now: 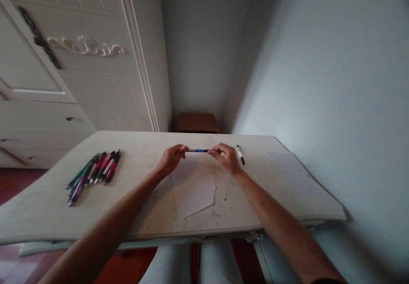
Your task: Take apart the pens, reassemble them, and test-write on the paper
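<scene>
A slim pen [198, 150] with a blue middle and dark ends is held level between my two hands, just above the far end of a blank sheet of paper [193, 190]. My left hand [173, 158] pinches its left end between thumb and fingers. At the other end, my right hand [226, 157] grips the dark tip; the fingers hide that tip. Just right of my right hand lies a white and black pen [240, 155] on the table.
Several pens [96, 169] lie bunched on the left of the white table [140, 145]. A handwritten sheet [292, 173] lies at the right, by the wall [335, 83]. Behind the table are a white cabinet [105, 92] and a small brown stand [198, 122].
</scene>
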`<state>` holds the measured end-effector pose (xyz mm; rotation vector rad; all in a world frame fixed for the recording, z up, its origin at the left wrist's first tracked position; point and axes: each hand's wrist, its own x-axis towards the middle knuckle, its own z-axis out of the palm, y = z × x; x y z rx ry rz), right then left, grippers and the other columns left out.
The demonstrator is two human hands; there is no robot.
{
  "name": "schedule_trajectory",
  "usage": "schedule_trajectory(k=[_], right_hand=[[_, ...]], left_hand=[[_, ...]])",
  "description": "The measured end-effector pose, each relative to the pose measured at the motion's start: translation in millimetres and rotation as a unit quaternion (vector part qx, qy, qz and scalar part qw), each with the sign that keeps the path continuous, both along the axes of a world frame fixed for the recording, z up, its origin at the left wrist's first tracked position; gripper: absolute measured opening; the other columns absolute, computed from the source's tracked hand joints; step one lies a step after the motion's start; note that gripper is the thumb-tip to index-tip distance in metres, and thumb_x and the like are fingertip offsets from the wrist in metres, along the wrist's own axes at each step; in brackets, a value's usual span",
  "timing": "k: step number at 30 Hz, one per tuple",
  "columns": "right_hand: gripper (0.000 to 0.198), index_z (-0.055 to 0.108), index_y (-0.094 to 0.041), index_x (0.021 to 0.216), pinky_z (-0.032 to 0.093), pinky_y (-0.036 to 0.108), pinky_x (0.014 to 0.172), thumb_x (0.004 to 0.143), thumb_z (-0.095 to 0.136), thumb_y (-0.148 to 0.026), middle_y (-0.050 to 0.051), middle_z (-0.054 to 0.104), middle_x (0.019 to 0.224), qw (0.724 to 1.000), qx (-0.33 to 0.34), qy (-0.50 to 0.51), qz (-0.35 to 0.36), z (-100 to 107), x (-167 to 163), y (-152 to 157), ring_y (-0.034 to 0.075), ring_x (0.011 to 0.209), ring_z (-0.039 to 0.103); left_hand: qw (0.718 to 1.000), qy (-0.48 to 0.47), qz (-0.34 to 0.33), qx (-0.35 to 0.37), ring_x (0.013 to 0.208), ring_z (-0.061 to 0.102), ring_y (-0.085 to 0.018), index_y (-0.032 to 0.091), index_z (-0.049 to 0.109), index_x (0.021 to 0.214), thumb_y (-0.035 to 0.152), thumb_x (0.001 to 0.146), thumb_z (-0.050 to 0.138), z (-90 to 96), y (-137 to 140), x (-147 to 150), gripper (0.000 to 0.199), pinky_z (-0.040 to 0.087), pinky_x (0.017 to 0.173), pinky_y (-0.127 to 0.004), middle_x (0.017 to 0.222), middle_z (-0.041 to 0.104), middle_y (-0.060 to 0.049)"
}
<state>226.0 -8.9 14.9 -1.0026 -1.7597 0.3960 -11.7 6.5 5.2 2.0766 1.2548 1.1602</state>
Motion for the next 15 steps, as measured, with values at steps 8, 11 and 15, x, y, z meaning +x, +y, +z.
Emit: schedule_trajectory(k=[8, 11, 15], right_hand=[[0.024, 0.070, -0.018, 0.073, 0.047, 0.026, 0.061, 0.082, 0.068, -0.040, 0.004, 0.069, 0.070, 1.000, -0.010, 0.002, 0.007, -1.7, 1.1, 0.9, 0.016, 0.064, 0.060], [0.024, 0.069, -0.018, 0.073, 0.048, 0.026, 0.062, 0.082, 0.068, -0.039, 0.004, 0.069, 0.070, 1.000, -0.011, 0.002, 0.006, -0.7, 1.3, 0.4, 0.016, 0.064, 0.060], [0.024, 0.069, -0.018, 0.073, 0.048, 0.027, 0.062, 0.082, 0.068, -0.041, 0.004, 0.069, 0.071, 1.000, -0.004, -0.001, 0.011, -0.6, 0.5, 0.0, 0.016, 0.065, 0.061]], left_hand=[[0.998, -0.065, -0.018, -0.010, 0.072, 0.061, -0.016, 0.017, 0.067, 0.087, 0.043, 0.076, 0.067, 1.2, 2.0, -0.6, 0.029, 0.048, 0.065, -0.027, 0.085, 0.070, -0.005], [0.995, -0.089, -0.032, -0.006, 0.084, 0.063, -0.018, 0.016, 0.063, 0.103, 0.045, 0.072, 0.072, 1.5, 0.5, 0.1, 0.043, 0.050, 0.067, -0.027, 0.102, 0.068, -0.009], [0.995, -0.094, -0.019, -0.033, 0.069, 0.060, -0.015, 0.013, 0.064, 0.102, 0.055, 0.086, 0.052, -0.3, 1.6, 0.7, 0.046, 0.047, 0.061, -0.026, 0.080, 0.067, -0.006]])
